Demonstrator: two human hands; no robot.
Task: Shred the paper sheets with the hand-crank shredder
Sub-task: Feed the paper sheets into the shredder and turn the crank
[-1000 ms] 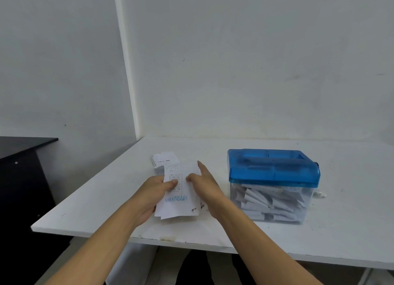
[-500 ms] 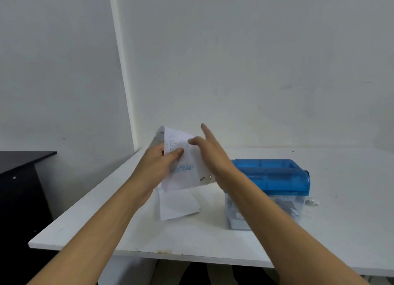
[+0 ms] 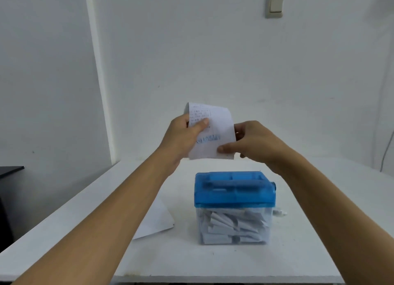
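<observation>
We have the shredder (image 3: 234, 191) on the table (image 3: 319, 252), near its middle, with strips (image 3: 232, 227) inside it and a small part (image 3: 280, 213) sticking out low on its right side. Above it, off the table, we see the sheet (image 3: 215, 133) upright, left hand (image 3: 181, 139) pinching its left edge and right hand (image 3: 253, 144) its lower right corner; a paper (image 3: 157, 223) lies flat on the table just left of the shredder, partly hidden by the left forearm (image 3: 119, 210). Behind the table we note the wall (image 3: 213, 50) with a switch (image 3: 274, 7) high to the right, and a cabinet (image 3: 8, 171) left of the table.
</observation>
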